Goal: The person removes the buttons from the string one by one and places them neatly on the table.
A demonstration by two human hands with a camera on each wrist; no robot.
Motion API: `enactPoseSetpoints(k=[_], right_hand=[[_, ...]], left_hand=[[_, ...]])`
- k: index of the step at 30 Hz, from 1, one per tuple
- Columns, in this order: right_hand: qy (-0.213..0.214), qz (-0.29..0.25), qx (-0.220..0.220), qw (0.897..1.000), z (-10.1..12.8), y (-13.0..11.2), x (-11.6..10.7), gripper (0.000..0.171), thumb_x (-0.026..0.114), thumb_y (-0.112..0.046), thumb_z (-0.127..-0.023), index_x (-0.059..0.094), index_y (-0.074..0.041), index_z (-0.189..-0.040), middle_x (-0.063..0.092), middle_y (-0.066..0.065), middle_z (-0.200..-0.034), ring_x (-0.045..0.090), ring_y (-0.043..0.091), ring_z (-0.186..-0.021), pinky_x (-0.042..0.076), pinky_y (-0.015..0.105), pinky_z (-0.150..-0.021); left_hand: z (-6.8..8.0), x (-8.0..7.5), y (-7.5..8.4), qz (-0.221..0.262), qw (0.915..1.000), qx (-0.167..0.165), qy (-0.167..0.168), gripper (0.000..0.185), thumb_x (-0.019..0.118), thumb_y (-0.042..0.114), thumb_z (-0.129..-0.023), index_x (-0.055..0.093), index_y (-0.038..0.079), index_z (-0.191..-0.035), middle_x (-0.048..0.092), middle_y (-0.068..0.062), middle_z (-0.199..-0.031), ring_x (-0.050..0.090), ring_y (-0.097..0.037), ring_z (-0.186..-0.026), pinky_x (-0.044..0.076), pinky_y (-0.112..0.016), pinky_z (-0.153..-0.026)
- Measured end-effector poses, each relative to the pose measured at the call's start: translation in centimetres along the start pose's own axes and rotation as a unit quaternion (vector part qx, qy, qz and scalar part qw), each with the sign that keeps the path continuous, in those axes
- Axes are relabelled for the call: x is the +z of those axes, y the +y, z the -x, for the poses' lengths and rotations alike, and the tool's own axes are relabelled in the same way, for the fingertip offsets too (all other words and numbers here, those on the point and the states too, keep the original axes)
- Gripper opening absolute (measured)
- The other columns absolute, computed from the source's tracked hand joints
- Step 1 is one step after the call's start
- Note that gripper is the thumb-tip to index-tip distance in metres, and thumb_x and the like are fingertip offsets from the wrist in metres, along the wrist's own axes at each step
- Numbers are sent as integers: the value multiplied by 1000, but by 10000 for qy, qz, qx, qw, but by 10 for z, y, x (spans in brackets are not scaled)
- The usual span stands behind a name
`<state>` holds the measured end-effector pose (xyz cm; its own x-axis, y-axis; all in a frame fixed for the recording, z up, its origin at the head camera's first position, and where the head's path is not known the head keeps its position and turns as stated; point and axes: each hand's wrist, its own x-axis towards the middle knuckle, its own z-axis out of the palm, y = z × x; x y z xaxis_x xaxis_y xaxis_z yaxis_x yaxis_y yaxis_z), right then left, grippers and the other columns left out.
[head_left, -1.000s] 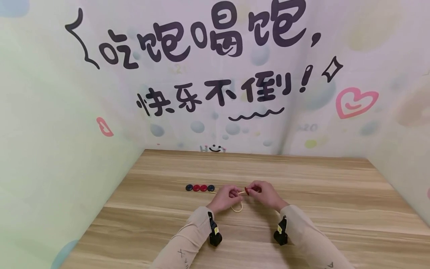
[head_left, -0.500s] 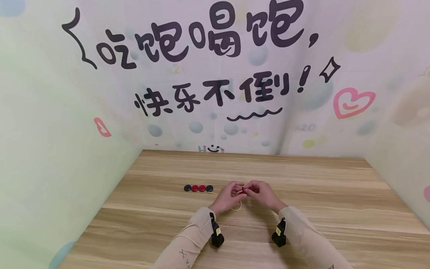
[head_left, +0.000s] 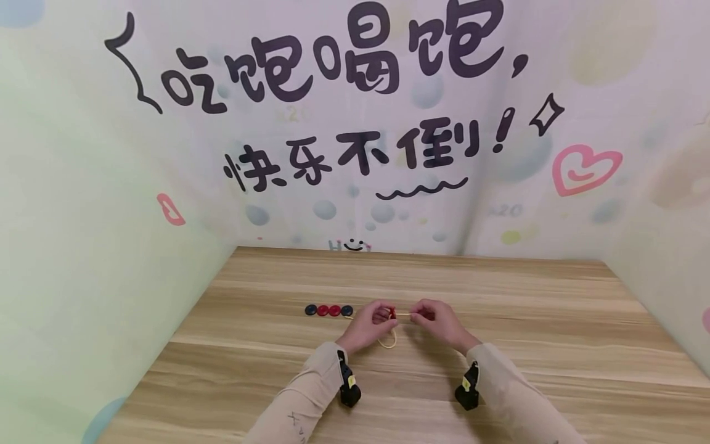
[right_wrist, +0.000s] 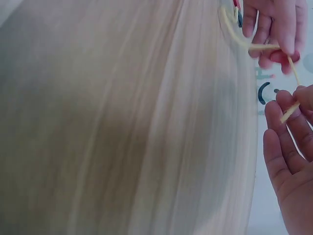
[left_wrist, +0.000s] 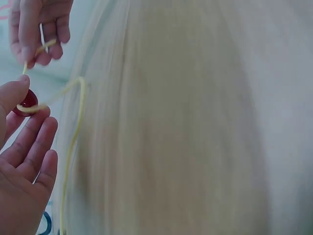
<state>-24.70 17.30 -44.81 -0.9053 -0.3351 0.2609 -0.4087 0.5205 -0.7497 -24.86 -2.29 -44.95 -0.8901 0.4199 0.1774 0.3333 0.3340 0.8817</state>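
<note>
Left hand (head_left: 370, 325): thumb and fingers pinch one red button (head_left: 392, 313) on the cord.
Right hand (head_left: 440, 322): fingertips pinch the yellow cord (head_left: 403, 315) end, at 3 o'clock of the button.
Strung already: four buttons (head_left: 330, 310), two dark, two red, at 9 o'clock.
Progress: fifth button apparently threaded, not yet slid along.
Table (head_left: 554, 345): one.

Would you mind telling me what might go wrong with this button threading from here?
The right hand pinches only the very end of the yellow cord, so it may slip free. The left hand holds the red button by its edge; it might drop. The slack loop trails toward the four buttons and could drag them.
</note>
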Motion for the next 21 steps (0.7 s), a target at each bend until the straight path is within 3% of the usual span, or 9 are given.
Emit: enactPoseSetpoints(k=[3,12,21], right_hand=[[21,44,99,9999,3,3,-3,6,60,-4,-83,61,1,-85,60,4,-79,52,12,-70,44,23,-61],[53,56,188,9998,9,10,-10,7,60,-5,-83,62,1,-85,60,4,-78,50,11,-69,43,22,-61],[17,501,137,9986,19,20,-20,7,61,-7,-83,61,0,-82,58,0,-75,50,10,-69,43,23,-63]], left_hand=[[4,-6,0,90,9999,23,56,28,60,4,-83,53,-7,-108,59,-17,-94,56,-28,-87,46,-34,-76],[6,-22,-25,-458,9986,-137,209,33,61,13,-83,54,-1,-112,59,-7,-94,56,-18,-85,45,-28,-76],[13,-37,-29,-593,9976,-177,314,33,61,14,-83,54,-2,-112,58,-7,-95,55,-18,-84,45,-28,-75]])
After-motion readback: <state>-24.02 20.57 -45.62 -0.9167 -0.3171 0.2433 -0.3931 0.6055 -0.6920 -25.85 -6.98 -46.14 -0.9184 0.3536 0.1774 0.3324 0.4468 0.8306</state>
